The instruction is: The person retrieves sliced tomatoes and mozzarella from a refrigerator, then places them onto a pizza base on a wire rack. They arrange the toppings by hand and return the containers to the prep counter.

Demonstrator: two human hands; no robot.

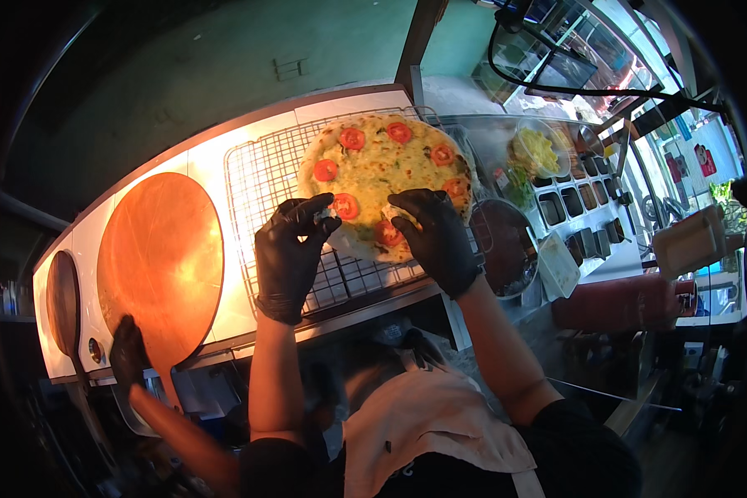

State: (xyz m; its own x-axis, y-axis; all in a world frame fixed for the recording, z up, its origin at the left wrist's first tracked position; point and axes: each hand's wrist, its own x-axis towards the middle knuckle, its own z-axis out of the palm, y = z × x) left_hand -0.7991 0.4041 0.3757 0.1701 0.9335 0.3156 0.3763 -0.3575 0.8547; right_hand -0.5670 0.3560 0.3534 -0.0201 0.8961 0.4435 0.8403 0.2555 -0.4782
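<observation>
A baked pizza (390,170) with yellow melted cheese and several red tomato slices lies on a wire rack (261,178). Both my hands wear black gloves. At the pizza's near left edge, my left hand (290,259) has thumb and forefinger curled toward each other beside a tomato slice (344,207). A small pale bit seems to show at these fingers. My right hand (436,241) hovers over the near right part, its thumb and forefinger bent around something small and whitish. A tomato slice (388,233) sits beside that thumb. What either hand pinches is too small to name.
Left of the rack lies a round wooden peel (162,257), with a co-worker's black-gloved hand (128,353) at its edge. A smaller dark round board (62,303) is farther left. On the right are a dark round pan (500,249), topping containers (571,202) and a red cylinder (618,303).
</observation>
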